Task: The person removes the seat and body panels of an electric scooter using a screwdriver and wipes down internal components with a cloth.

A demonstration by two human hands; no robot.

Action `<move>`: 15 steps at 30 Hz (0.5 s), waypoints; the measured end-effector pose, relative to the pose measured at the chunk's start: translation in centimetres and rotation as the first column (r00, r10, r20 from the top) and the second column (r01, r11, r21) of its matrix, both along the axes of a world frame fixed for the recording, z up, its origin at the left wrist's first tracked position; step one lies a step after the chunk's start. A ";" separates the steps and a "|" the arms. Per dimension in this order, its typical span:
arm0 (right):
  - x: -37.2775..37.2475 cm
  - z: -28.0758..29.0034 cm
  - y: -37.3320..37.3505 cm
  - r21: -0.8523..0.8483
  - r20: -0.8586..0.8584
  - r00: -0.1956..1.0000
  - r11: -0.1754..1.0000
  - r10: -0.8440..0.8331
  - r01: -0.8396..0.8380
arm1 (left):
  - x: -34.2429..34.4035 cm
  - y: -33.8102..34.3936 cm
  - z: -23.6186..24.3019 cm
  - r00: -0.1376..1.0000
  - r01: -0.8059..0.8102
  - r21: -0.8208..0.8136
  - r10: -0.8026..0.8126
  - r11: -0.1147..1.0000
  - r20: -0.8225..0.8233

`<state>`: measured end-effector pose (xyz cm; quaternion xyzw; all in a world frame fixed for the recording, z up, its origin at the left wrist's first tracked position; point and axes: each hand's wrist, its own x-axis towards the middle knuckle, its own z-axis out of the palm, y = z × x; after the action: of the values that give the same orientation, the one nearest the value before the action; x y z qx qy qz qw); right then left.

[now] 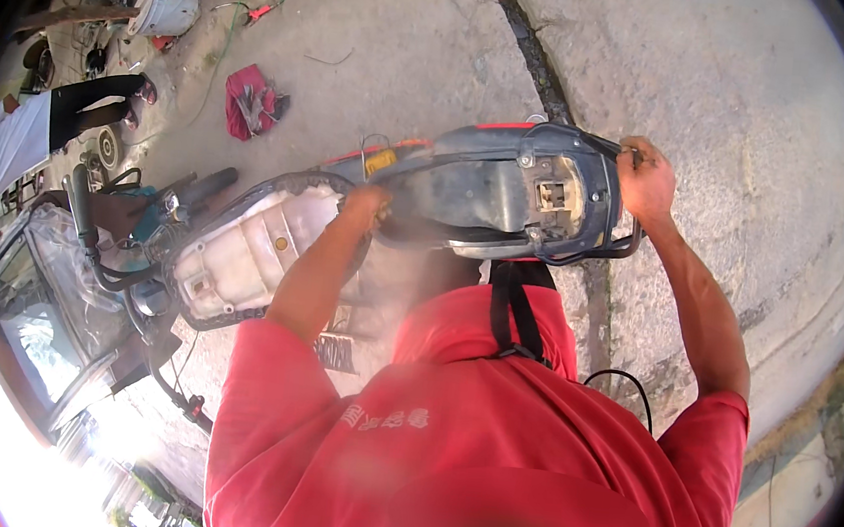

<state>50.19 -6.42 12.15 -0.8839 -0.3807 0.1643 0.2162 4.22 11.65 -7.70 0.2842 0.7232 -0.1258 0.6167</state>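
Note:
A motorcycle or scooter stands in front of me with its seat tipped forward. The seat's pale underside faces up on the left. Behind it lies a dark under-seat storage well, and at the tail sits a metal latch plate. My right hand is closed around the black rear grab rail at its far corner. At the front end of the well, beside the raised seat's edge, my left hand has its fingers curled; what they grip is hidden. A yellow part shows just beyond it.
Handlebars and a vehicle windshield lie to the left. A person in a white shirt is at far left. On the concrete are a crumpled red bag, a white bucket and a green hose. A narrow channel crosses the ground.

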 end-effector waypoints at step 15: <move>0.4 -1.4 -0.8 0.108 0.139 0.986 0.989 0.089 -0.105 | 4.7 -0.2 8.4 0.191 0.965 0.250 -0.873 0.082 -0.448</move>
<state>50.57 -7.23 10.73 -0.8593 -0.4459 0.0929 0.2327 8.93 11.45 0.68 0.8056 0.4366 -0.3251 0.2338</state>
